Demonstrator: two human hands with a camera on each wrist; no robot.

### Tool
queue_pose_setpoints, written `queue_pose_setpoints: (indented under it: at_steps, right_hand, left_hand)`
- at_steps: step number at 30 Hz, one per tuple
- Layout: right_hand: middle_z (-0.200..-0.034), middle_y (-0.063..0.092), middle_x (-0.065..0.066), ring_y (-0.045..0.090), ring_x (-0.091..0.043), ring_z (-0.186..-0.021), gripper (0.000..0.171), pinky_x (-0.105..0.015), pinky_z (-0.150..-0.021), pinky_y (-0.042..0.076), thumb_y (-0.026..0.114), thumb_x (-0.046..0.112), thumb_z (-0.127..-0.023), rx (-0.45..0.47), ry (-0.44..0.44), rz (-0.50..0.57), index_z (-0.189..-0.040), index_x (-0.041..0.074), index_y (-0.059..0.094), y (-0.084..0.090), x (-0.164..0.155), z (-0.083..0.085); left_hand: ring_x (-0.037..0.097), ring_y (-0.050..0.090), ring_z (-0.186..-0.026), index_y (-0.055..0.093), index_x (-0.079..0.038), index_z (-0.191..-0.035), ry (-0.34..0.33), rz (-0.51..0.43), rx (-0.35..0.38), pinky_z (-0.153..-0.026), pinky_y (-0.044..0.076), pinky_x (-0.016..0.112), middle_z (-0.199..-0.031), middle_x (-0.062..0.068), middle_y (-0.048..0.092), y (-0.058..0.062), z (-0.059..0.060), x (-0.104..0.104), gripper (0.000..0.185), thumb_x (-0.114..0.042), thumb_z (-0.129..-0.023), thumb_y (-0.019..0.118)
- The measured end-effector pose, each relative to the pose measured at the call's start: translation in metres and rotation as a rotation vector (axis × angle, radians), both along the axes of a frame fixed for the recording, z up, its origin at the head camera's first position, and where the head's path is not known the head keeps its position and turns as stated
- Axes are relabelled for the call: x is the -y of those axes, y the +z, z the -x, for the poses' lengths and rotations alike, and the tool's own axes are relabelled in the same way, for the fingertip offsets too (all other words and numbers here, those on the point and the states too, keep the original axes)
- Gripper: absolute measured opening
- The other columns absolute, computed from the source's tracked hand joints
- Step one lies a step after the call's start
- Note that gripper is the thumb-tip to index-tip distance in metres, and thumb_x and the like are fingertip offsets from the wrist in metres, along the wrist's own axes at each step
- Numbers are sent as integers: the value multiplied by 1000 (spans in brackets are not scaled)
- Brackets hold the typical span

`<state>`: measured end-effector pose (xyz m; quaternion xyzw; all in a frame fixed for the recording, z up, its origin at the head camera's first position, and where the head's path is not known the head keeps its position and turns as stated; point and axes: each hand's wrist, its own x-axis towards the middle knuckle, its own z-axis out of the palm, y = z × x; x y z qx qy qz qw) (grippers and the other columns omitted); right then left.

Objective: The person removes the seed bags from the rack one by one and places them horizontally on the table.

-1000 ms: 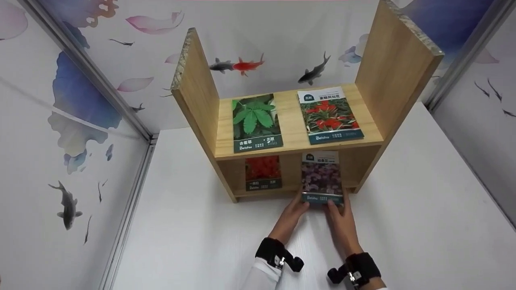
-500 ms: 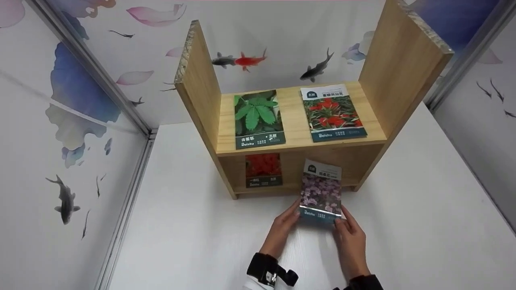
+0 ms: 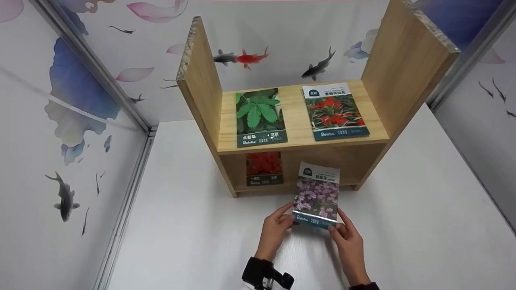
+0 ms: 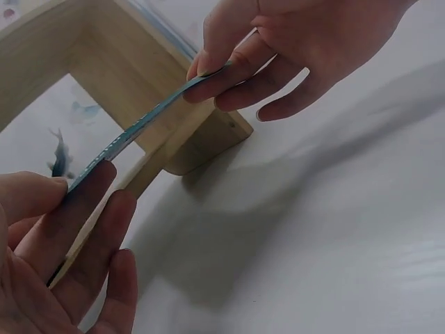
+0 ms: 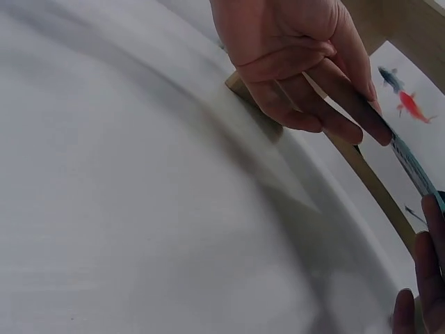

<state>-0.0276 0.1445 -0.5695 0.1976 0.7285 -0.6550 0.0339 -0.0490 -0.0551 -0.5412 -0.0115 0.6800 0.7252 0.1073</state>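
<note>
Both hands are bare. The left hand (image 3: 275, 224) has a wide black band with a small black camera block on its wrist, and a bit of white sleeve below. The right hand (image 3: 349, 241) shows a dark cuff edge.

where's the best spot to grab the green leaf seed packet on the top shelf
Probably the near short edge of the green leaf packet, the dark band that reaches the shelf's front lip. The packet lies flat on the board, so there is little to pinch from above. Coming from the front, a thumb on top and fingers under that edge could slide it out. The side panels close off left and right.
</note>
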Motion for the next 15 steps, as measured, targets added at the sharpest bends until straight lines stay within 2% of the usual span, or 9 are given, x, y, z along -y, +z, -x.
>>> queue_pose_setpoints:
  at_steps: [3,7,11,15]
  right_hand:
    - [-92,55,-12,48,-16,-77,63,-24,-65,41,66,31,-81,-20,45,15,-136,30,35,1,7,-2]
    - [-87,54,-11,49,-17,-77,67,-26,-62,39,68,34,-77,-26,110,22,-135,33,35,3,15,-4]
    - [-85,56,-10,53,-17,-87,70,-27,-68,41,69,35,-76,-27,171,6,-136,35,34,4,21,-3]
    - [-86,60,-10,54,-18,-88,74,-28,-73,41,70,32,-75,-14,229,-6,-137,36,30,4,27,-3]
  left_hand:
    - [32,60,-91,49,-14,-129,7,26,25,-79,44,38,-90,7,67,-1,-3,11,41,-15,-88,57]
    - [29,61,-88,49,-19,-129,19,96,42,-72,43,37,-88,1,66,-12,-7,25,42,-20,-88,57]
    - [22,60,-83,49,-27,-128,32,201,34,-65,42,29,-83,-4,65,-18,-11,35,42,-26,-87,58]
    - [18,59,-77,47,-28,-129,45,288,3,-63,43,28,-79,-4,63,-14,-17,43,43,-25,-87,57]
